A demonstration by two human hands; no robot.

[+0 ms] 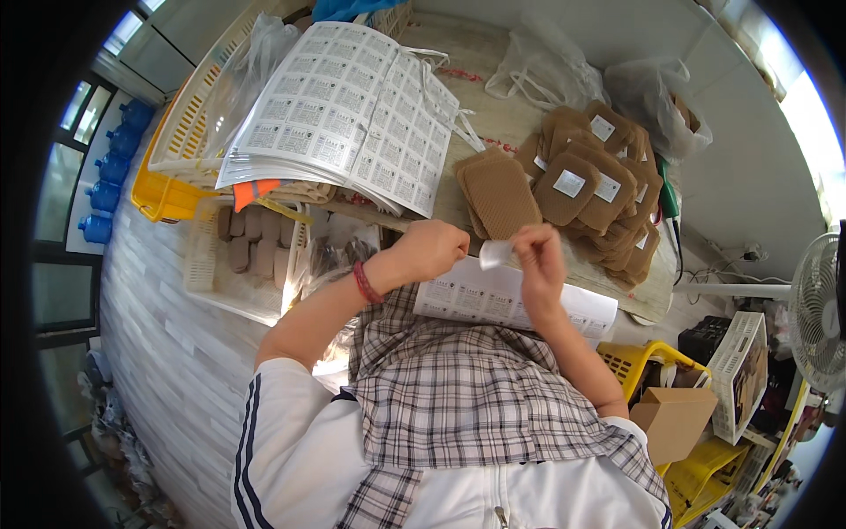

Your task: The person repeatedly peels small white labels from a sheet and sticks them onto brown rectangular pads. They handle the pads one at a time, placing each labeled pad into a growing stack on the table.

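Observation:
My right hand (540, 263), slightly blurred, pinches a small white sticker label (495, 255) at its edge. Close by on the left, my left hand (434, 247) is closed with its fingers curled in; anything inside it is hidden. A sheet of printed labels (480, 291) lies across my lap beneath both hands, its right end curling. Just beyond my hands, a stack of brown ribbed fabric pieces (500, 196) with rounded corners rests at the table's edge. To its right sits a heap of similar brown pieces (589, 176), several bearing a white label.
A thick pile of label sheets (344, 115) covers the table's left side beside a cream basket (181, 132). Below it, a white crate (204, 264) holds brown pieces. Clear plastic bags (546, 66) lie at the back. A green-handled tool (667, 198) and fan (820, 309) stand right.

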